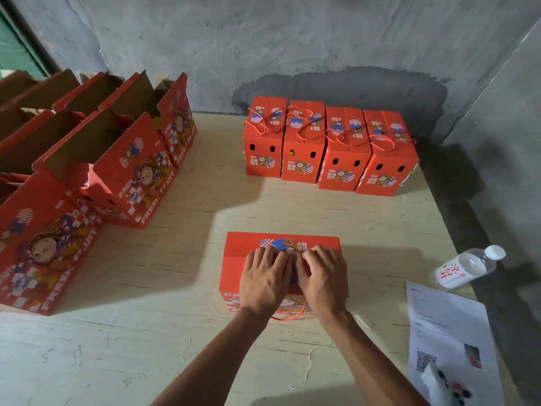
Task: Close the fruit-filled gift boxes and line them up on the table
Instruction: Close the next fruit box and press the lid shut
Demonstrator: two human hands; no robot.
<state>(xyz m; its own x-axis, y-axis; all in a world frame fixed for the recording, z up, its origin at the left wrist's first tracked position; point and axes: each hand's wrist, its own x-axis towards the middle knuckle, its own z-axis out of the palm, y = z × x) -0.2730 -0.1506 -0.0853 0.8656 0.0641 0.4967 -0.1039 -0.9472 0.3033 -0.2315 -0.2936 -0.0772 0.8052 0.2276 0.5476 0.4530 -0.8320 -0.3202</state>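
Note:
A red printed gift box [243, 247] stands in front of me at the table's middle, its top flaps down. My left hand [263, 281] lies flat on the lid with fingers spread. My right hand [323, 276] presses the lid beside it, fingertips bent at the centre seam. A red cord handle [288, 317] hangs over the box's near face. At the back, several closed boxes [328, 148] stand side by side in a row, cords lying on their tops. On the left, several open boxes [111, 159] stand with flaps up.
The pale wooden table [175, 288] meets a grey wall behind and on the right. A plastic water bottle [468, 266] lies near the right edge. A printed sheet [448, 332] and a white controller [442, 385] lie at the front right.

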